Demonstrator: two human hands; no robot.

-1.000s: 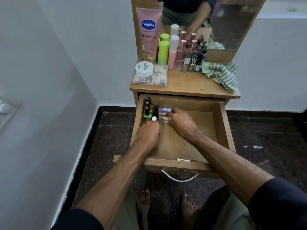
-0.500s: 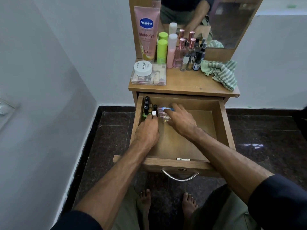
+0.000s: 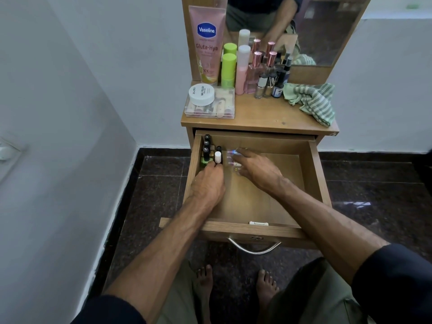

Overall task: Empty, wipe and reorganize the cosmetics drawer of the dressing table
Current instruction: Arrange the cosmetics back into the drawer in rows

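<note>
The wooden drawer [image 3: 313, 174] is pulled out. Several black-capped nail polish bottles [image 3: 206, 146] and a green one stand in its far left corner. My left hand [image 3: 208, 185] reaches in there, its fingertips pinching the base of a white-capped bottle [image 3: 217, 157] beside them. My right hand [image 3: 257, 170] lies just to the right, its fingers spread over some small clear bottles [image 3: 231, 157] on the drawer floor. Those bottles are mostly hidden under it.
On the tabletop [image 3: 261, 118] stand a pink Vaseline tube [image 3: 207, 45], green and pink bottles, perfume bottles, a clear box [image 3: 210, 108] with a white jar on it, and a striped green cloth [image 3: 313, 101]. A wall runs close on the left. My bare feet are under the drawer front.
Both hands have stayed at the drawer's far left. The right hand's fingers have spread a little further over the clear bottles; the left still holds the white-capped bottle.
</note>
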